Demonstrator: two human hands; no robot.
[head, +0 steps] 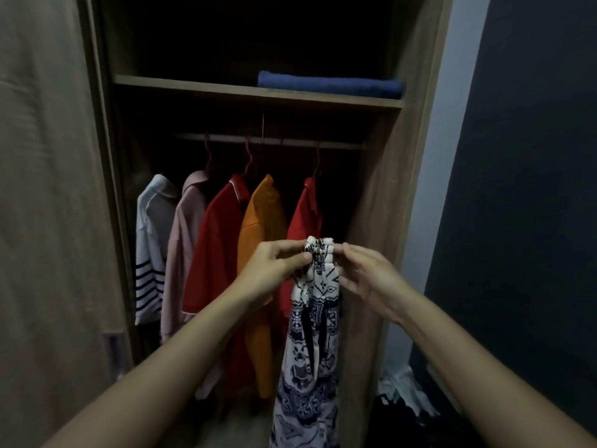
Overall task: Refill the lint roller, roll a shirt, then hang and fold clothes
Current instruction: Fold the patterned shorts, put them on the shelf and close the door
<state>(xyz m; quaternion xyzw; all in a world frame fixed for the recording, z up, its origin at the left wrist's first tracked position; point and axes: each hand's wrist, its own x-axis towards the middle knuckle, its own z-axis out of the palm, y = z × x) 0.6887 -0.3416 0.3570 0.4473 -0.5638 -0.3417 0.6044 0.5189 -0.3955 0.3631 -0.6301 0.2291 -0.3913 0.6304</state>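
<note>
A white garment with a dark blue pattern (310, 350) hangs down in front of the open wardrobe. My left hand (274, 266) pinches its bunched top edge from the left. My right hand (361, 273) pinches the same top edge from the right, fingers curled on the cloth. Behind it, several shirts hang on the rail (271, 140): a white striped one (151, 250), a pink one (184, 247), a red one (219, 253), an orange one (261, 227) and another red one (307, 211). Whether a hanger is inside the patterned garment is hidden.
A folded blue cloth (329, 84) lies on the wardrobe shelf (193, 87) above the rail. The wardrobe door (48, 189) stands open at the left. A heap of clothes (403, 392) lies on the floor at the lower right, beside a dark wall (523, 189).
</note>
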